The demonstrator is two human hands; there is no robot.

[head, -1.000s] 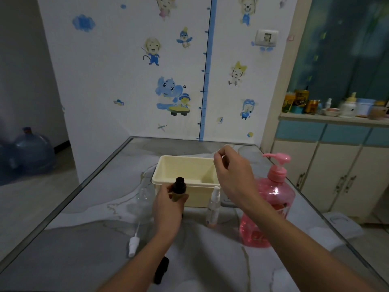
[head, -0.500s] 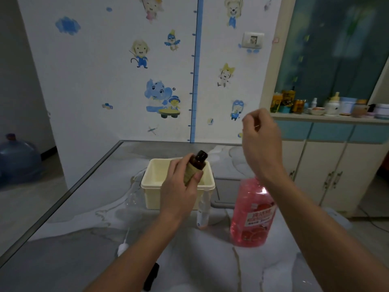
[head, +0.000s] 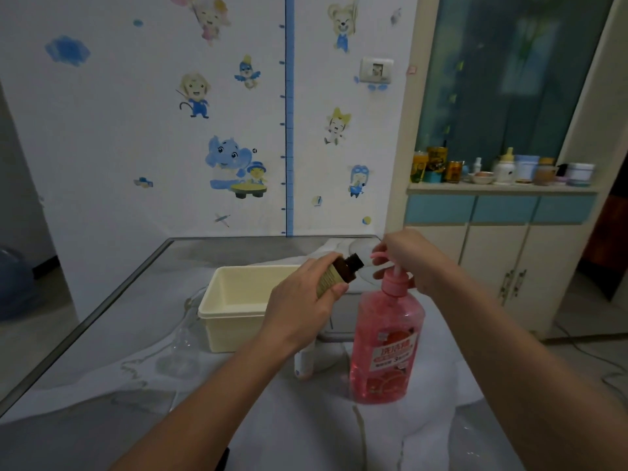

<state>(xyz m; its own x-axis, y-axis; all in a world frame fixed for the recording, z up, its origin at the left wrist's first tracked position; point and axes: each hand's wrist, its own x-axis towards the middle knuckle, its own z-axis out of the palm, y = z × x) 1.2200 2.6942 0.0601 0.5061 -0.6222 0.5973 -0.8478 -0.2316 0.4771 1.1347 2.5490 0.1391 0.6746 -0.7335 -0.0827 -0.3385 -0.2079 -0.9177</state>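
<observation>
left grip (head: 300, 300): holds small brown glass bottle (head: 346, 268) by its middle | likely light, slippery, breakable | right grip (head: 411, 263): curled on pump of big pink plastic soap bottle (head: 387, 334), just beside brown bottle's top

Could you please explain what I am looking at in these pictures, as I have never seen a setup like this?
There is no machine here. A person works with bare hands, and every picture comes from one wide-angle camera worn on their head, looking forward and down. The left hand holds a small brown bottle, tilted toward the pink pump bottle. The right hand has its grip on that bottle's pump top. Also on the grey table are a cream tub and, behind the left wrist, a small white bottle.
</observation>
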